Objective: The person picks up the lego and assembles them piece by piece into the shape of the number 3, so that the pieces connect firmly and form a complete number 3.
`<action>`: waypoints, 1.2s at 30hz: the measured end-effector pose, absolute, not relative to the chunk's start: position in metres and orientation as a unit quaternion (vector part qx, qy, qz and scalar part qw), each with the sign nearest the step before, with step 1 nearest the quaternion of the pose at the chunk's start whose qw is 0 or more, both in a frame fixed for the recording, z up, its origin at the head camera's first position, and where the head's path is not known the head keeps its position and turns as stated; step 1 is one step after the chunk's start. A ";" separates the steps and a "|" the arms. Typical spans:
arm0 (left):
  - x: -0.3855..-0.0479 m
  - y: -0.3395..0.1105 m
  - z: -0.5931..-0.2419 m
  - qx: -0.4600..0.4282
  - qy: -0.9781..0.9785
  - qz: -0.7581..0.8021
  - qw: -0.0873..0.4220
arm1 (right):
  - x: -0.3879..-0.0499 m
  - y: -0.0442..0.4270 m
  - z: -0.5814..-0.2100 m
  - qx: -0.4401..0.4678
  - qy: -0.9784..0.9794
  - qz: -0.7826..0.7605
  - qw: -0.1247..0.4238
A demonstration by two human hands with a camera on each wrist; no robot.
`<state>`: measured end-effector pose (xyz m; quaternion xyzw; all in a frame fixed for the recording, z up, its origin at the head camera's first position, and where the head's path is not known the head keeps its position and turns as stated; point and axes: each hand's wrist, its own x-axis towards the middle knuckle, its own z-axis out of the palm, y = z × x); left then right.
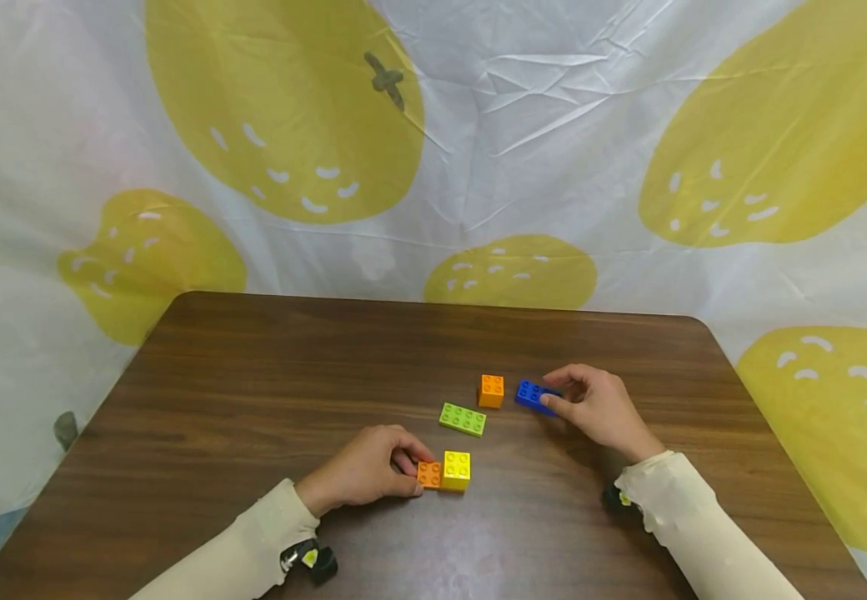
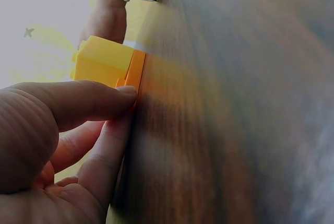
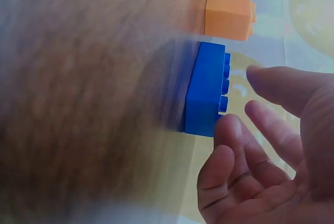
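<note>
My left hand (image 1: 369, 468) pinches the left end of a thin orange building brick (image 1: 429, 475) between thumb and fingers, on the table. On that brick's other end sits a taller yellow brick (image 1: 456, 471); in the left wrist view the orange brick (image 2: 136, 67) runs beneath the yellow brick (image 2: 104, 59). Over at the right, my right hand (image 1: 598, 408) is around a long blue brick (image 1: 531, 395). The right wrist view has its thumb apart from the blue brick (image 3: 205, 88), while a fingertip is close beside the lower end; contact cannot be told.
A flat lime green brick (image 1: 463, 419) lies between the hands. Behind it stands a small orange brick (image 1: 490, 391), just left of the blue one. The brown wooden table (image 1: 291, 358) ends at a white curtain (image 1: 478, 167) with yellow fruit prints.
</note>
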<state>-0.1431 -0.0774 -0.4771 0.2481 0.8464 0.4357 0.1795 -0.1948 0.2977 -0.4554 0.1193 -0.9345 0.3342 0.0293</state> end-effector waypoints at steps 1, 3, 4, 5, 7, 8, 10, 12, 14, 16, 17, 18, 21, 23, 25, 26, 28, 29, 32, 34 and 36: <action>-0.143 -0.077 -0.477 0.249 0.846 0.436 0.179 | -0.195 0.298 -0.455 0.118 -0.935 0.333 0.025; -0.143 -0.077 -0.477 0.249 0.847 0.435 0.178 | -0.195 0.300 -0.456 0.116 -0.935 0.334 0.013; -0.143 -0.078 -0.477 0.246 0.847 0.435 0.179 | -0.195 0.300 -0.456 0.116 -0.936 0.334 0.006; -0.144 -0.078 -0.477 0.246 0.848 0.434 0.179 | -0.195 0.301 -0.456 0.115 -0.936 0.333 -0.001; -0.144 -0.078 -0.477 0.245 0.848 0.435 0.179 | -0.196 0.303 -0.457 0.117 -0.936 0.330 -0.019; -0.144 -0.078 -0.478 0.245 0.848 0.435 0.180 | -0.196 0.303 -0.458 0.118 -0.937 0.329 -0.028; -0.143 -0.078 -0.478 0.245 0.846 0.438 0.181 | -0.197 0.304 -0.459 0.122 -0.938 0.322 -0.038; -0.143 -0.077 -0.478 0.243 0.845 0.440 0.182 | -0.197 0.305 -0.459 0.126 -0.939 0.316 -0.045; -0.142 -0.078 -0.477 0.244 0.843 0.443 0.182 | -0.198 0.305 -0.459 0.130 -0.940 0.312 -0.044; -0.142 -0.077 -0.476 0.245 0.842 0.445 0.181 | -0.198 0.304 -0.458 0.131 -0.942 0.307 -0.041; -0.142 -0.077 -0.476 0.245 0.843 0.444 0.181 | -0.198 0.304 -0.458 0.132 -0.942 0.305 -0.040; -0.142 -0.078 -0.476 0.245 0.843 0.444 0.180 | -0.197 0.304 -0.458 0.132 -0.943 0.303 -0.039; -0.142 -0.077 -0.475 0.243 0.845 0.441 0.180 | -0.197 0.305 -0.458 0.132 -0.943 0.302 -0.038; -0.143 -0.077 -0.476 0.242 0.846 0.439 0.181 | -0.197 0.305 -0.458 0.132 -0.943 0.302 -0.038; -0.143 -0.078 -0.476 0.241 0.847 0.439 0.181 | -0.197 0.305 -0.457 0.130 -0.943 0.304 -0.038; -0.143 -0.078 -0.476 0.240 0.846 0.439 0.182 | -0.196 0.305 -0.457 0.129 -0.943 0.305 -0.037; -0.144 -0.078 -0.477 0.241 0.845 0.440 0.183 | -0.196 0.305 -0.457 0.128 -0.942 0.307 -0.038; -0.144 -0.078 -0.477 0.241 0.845 0.441 0.184 | -0.196 0.305 -0.457 0.126 -0.942 0.309 -0.037; -0.144 -0.078 -0.478 0.242 0.845 0.441 0.184 | -0.195 0.306 -0.456 0.122 -0.942 0.312 -0.032; -0.144 -0.078 -0.478 0.243 0.845 0.440 0.183 | -0.194 0.306 -0.456 0.119 -0.941 0.314 -0.029; -0.144 -0.079 -0.479 0.243 0.845 0.439 0.184 | -0.193 0.305 -0.455 0.118 -0.941 0.316 -0.024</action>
